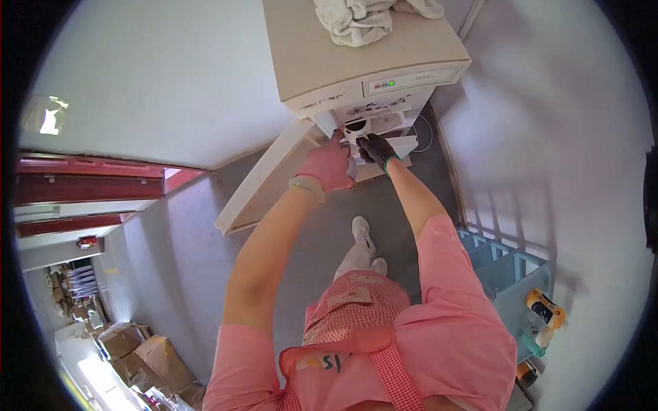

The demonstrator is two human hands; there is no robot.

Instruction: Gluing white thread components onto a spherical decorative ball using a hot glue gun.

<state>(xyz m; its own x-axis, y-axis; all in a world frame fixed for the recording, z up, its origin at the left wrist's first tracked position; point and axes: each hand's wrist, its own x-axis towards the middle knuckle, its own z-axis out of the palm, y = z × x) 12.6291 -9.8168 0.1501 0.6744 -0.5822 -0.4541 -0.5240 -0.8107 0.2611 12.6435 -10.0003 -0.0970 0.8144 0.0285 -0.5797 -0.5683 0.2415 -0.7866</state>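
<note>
Both my hands reach into the front recess of a cream water dispenser. My left hand, in a pink glove, is closed at the recess's left side, with its index finger against a small white piece with a dark opening. What its other fingers hold is hidden; a greyish edge shows beside the palm. My right hand, in a dark glove with a green cuff, has its fingers curled on the lower right of that white piece. A slotted drip tray lies just right of it.
Left of my arms, a white door panel stands open. A white towel lies on the dispenser. A blue-grey rack holds a yellow-and-black tool at right. Cardboard boxes are piled far left.
</note>
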